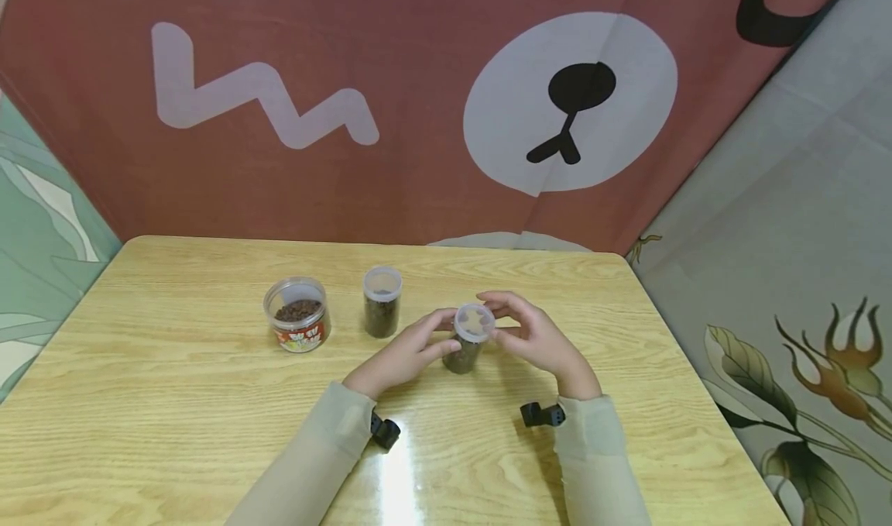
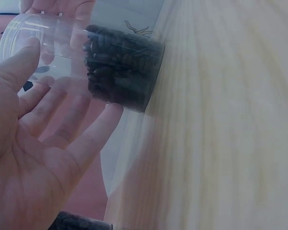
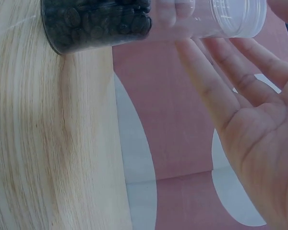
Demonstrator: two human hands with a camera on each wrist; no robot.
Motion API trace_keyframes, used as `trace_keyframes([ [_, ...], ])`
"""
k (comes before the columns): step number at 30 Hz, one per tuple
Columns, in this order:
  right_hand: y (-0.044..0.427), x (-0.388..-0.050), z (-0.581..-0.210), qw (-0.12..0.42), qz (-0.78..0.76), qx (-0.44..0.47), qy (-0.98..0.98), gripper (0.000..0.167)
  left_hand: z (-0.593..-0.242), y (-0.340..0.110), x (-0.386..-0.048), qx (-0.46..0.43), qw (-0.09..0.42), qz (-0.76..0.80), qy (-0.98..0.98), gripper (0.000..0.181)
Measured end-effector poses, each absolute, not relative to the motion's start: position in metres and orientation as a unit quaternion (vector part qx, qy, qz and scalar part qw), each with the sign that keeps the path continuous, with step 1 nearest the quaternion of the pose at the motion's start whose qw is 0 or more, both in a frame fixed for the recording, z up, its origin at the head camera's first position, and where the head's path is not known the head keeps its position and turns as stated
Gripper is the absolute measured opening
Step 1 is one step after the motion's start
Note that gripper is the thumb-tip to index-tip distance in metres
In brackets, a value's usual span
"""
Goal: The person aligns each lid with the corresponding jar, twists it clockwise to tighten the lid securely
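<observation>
A clear round jar (image 1: 467,348) with a translucent lid (image 1: 475,322), its lower part filled with dark beans (image 3: 96,21), is between the two hands on the table (image 1: 209,402). My left hand (image 1: 411,352) grips it from the left, thumb at the near side and fingers around the far side. On the right, my right hand (image 1: 533,336) is beside the lid with its fingers loosely extended. Those fingers (image 3: 216,86) reach along the jar's far side in the right wrist view; whether they press on it I cannot tell.
Left of the hands stands a second clear jar (image 1: 382,309) with dark contents. Farther left is a wider open-looking tub (image 1: 300,324) with a red label and brown bits inside. A patterned cloth (image 1: 390,185) hangs behind the table's far edge.
</observation>
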State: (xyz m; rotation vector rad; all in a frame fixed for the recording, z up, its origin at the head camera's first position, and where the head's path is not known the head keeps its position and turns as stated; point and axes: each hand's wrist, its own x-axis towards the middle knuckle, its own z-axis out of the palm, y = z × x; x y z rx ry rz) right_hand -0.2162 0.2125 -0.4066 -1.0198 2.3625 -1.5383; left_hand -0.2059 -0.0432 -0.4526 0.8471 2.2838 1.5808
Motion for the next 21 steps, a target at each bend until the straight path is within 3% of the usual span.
trace_keyframes([
  [12,0.2115,-0.2165,-0.4061,0.079,-0.532,-0.344,0.769,0.039,-0.4533,-0.0440,-0.2065,0.291,0.128,0.545,0.775,0.056],
  [21,0.2081,-0.2152,-0.4047,0.082,-0.537,-0.306,0.782,0.042,-0.4539,-0.0441,-0.2069,0.286,0.136,0.545,0.776,0.056],
])
